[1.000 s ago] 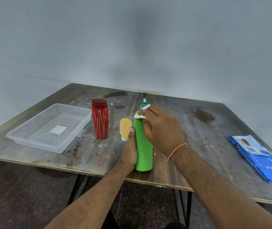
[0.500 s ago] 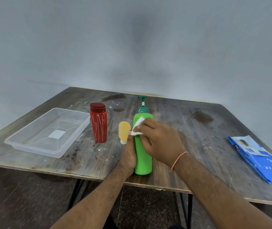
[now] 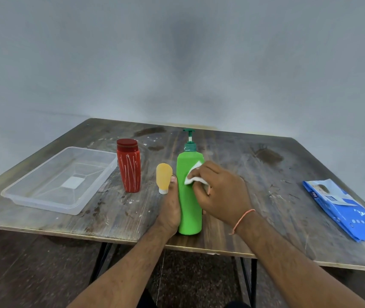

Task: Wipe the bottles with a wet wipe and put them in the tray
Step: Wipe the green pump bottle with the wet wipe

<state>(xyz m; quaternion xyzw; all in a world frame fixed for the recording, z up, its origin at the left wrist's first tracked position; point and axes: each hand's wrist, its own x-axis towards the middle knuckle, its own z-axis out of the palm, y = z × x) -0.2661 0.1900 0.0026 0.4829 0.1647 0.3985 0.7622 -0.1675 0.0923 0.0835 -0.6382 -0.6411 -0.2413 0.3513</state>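
A person's left hand [image 3: 170,207] gripped the upright green pump bottle [image 3: 190,196] near the table [image 3: 266,196] edge while right-hand [image 3: 221,192] fingers pinched a white wipe [image 3: 193,177] against it; the blue wipes pack's [image 3: 343,207] lettering was unreadable. The clear tray [image 3: 59,181] sat left.

My smooth, matt green plastic pump bottle [image 3: 189,196] stands on the worn, stained wooden table [image 3: 266,185]; the clear plastic tray [image 3: 32,192] looks glossy, the white wipe [image 3: 196,176] soft.
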